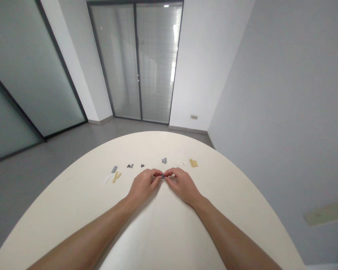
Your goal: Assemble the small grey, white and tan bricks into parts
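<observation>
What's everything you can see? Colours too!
table: one, cream, centre
held piece: one, blue-grey, between fingers
grey pieces: several, grey, left and middle
dark pieces: some, blackish, left
tan strips: two, tan, left
white strip: one, white, left
white bits: unclear count, white, right
tan cluster: one, tan, further right
glass doors: two panels, grey, ahead
frosted panels: two, grey-green, left
walls: several, pale, ahead and right
floor: one, grey, beyond table
wall plate: one, beige, ahead
blurred strip: one, yellowish, lower right
left hand: one, bare, centre
right hand: one, bare, centre
forearms: two, bare, bottom
</observation>
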Demonstrator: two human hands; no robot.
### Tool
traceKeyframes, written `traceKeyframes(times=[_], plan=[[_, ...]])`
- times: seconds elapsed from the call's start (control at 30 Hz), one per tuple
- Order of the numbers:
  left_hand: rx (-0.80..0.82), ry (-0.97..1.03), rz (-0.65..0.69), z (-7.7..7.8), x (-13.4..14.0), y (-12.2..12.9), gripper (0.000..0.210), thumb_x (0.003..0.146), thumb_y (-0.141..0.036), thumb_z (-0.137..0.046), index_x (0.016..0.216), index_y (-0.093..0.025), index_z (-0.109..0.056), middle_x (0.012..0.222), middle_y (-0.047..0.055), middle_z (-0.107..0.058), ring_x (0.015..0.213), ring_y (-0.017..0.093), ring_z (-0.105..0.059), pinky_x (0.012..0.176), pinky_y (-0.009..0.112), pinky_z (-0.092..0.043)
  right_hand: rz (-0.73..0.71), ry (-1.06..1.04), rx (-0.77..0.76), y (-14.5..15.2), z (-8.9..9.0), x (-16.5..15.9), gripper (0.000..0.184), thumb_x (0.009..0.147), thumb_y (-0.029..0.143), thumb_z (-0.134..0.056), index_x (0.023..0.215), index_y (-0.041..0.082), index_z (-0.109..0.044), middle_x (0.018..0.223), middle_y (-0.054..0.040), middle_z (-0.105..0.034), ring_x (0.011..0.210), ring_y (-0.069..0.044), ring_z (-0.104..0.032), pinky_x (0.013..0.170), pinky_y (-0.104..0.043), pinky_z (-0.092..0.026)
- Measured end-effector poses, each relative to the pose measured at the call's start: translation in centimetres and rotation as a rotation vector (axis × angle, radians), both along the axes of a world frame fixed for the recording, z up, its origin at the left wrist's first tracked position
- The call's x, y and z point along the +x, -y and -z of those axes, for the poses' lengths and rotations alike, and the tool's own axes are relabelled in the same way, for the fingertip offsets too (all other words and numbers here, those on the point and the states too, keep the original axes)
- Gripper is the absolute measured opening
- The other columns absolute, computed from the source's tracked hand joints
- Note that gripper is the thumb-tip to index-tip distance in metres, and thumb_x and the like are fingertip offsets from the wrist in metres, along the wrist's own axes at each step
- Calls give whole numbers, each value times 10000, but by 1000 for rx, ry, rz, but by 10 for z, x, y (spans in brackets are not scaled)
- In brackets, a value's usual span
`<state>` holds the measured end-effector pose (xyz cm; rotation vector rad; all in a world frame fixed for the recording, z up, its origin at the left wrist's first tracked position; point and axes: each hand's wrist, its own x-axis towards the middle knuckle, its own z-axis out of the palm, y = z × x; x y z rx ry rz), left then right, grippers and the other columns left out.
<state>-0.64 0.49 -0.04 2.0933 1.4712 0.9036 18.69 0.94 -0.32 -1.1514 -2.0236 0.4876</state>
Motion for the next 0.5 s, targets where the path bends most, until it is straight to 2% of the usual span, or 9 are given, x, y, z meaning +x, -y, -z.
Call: traceKeyframes(times=[0.2, 0.5], plan=[[48, -12, -13, 4, -1, -2, 229, 903, -297, -552, 997, -261, -758, 991, 31, -754, 963, 218, -650, 861, 343, -490, -4, 6, -11, 0, 0, 0, 141, 888, 161, -625, 990, 244, -676, 965, -11, -720, 953, -186, -641, 886, -339, -477], [35, -43, -61, -5, 1, 4, 218, 889, -286, -550, 959, -247, -753, 964, 33, -751, 982, 227, -632, 853, 354, -479, -11, 8, -15, -1, 1, -1, 143, 887, 151, -623, 984, 244, -670, 962, -5, -716, 946, -175, -642, 885, -326, -475]])
